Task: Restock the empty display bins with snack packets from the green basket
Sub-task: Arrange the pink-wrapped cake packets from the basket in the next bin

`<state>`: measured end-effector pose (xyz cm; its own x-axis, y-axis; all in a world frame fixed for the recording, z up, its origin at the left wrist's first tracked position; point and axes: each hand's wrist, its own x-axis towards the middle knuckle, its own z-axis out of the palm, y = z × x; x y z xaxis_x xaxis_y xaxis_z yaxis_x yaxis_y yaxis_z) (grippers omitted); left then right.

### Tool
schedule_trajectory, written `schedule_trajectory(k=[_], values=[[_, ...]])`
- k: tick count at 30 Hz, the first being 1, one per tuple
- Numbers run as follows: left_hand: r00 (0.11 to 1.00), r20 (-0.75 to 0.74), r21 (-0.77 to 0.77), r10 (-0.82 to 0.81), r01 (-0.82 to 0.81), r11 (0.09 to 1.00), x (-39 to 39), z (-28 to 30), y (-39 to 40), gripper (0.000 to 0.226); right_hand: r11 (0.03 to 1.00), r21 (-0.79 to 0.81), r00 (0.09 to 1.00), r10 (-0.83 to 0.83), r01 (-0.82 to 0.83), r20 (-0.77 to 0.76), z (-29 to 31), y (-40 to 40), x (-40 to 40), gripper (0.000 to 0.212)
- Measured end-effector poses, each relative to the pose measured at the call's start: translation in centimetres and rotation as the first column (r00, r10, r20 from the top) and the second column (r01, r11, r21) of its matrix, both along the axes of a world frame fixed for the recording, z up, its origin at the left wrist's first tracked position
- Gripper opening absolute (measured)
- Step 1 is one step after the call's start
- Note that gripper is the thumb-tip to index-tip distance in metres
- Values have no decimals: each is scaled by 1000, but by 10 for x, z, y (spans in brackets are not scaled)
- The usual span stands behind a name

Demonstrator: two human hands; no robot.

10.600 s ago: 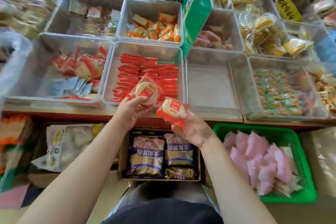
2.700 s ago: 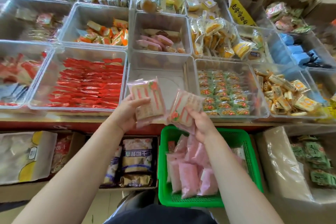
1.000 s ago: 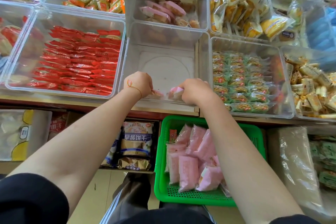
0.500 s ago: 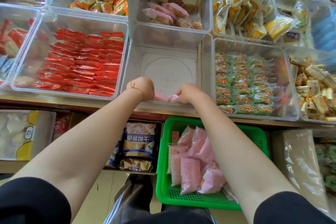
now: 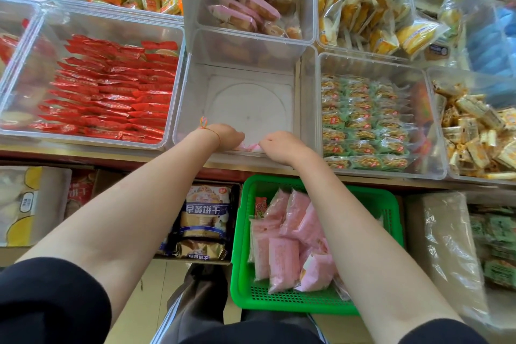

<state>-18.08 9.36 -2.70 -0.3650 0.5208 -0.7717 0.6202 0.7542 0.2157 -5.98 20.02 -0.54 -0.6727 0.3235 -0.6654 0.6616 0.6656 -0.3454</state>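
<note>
The empty display bin (image 5: 245, 103) is clear hard plastic, smooth with a slightly cloudy base. The green basket (image 5: 389, 204) is glossy moulded plastic with a mesh floor. Pink snack packets (image 5: 282, 260) look like matt film, while the red packets (image 5: 111, 89) are shiny crinkly foil.

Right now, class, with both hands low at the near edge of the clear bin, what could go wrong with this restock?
1. Both hands, left and right, hide the pink packets; they may land crooked against the bin wall.
2. The packets sit right at the near rim and could slip out.
3. The right forearm crosses over the basket and may snag it.
</note>
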Motion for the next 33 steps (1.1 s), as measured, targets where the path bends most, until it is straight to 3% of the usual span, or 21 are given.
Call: schedule_trajectory(k=[3, 6, 8, 10, 11, 13, 15, 17, 19, 21, 23, 25, 28, 33], values=[[1000, -3, -66, -22, 22, 998, 4, 5, -1, 40, 1000, 22, 999, -1, 3, -51, -9, 0, 3, 33], [996, -71, -54, -57, 53, 997, 12, 16, -5, 36, 1000, 16, 999, 13, -12, -53, -13, -2, 8, 53], [986, -158, 22, -46, 50, 999, 14, 17, -11, 36, 1000, 30, 997, -4, 7, -76, -13, -1, 11, 52], [963, -257, 238, 79, -16, 971, 17, 13, -20, 39, 997, 33, 982, -61, 68, -177, -10, -1, 16, 45], [933, -320, 408, 163, -20, 913, 22, 11, -25, 41, 992, 38, 958, -103, 117, -267, -7, -3, 20, 40], [853, -406, 699, 328, 59, 713, 43, 11, -36, 37, 967, 61, 848, -187, 248, -495, 2, -8, 32, 29], [808, -398, 830, 434, 117, 545, 72, 21, -42, 30, 922, 69, 706, -241, 381, -666, 6, -18, 47, 23], [830, -356, 866, 430, 120, 485, 106, 24, -45, 34, 884, 50, 615, -283, 466, -736, 2, -28, 65, 23], [872, -326, 853, 366, 104, 512, 135, 10, -51, 37, 849, 41, 573, -320, 527, -755, -9, -38, 87, 26], [900, -316, 758, 301, 49, 650, 157, -12, -58, 39, 809, 39, 576, -383, 587, -722, -27, -44, 113, 25], [946, -244, 575, 212, -35, 818, 169, -34, -61, 37, 785, 82, 666, -459, 614, -588, -52, -43, 138, 20], [984, -119, 402, 131, -73, 913, 172, -48, -60, 29, 765, 178, 769, -544, 619, -335, -79, -37, 160, 16], [994, 34, 270, 99, -105, 957, 172, -63, -54, 24, 752, 263, 787, -616, 604, -44, -110, -35, 184, 74], [984, 91, 193, 156, -171, 966, 177, -78, -41, 30, 686, 320, 729, -684, 653, -21, -139, -38, 186, 104]])
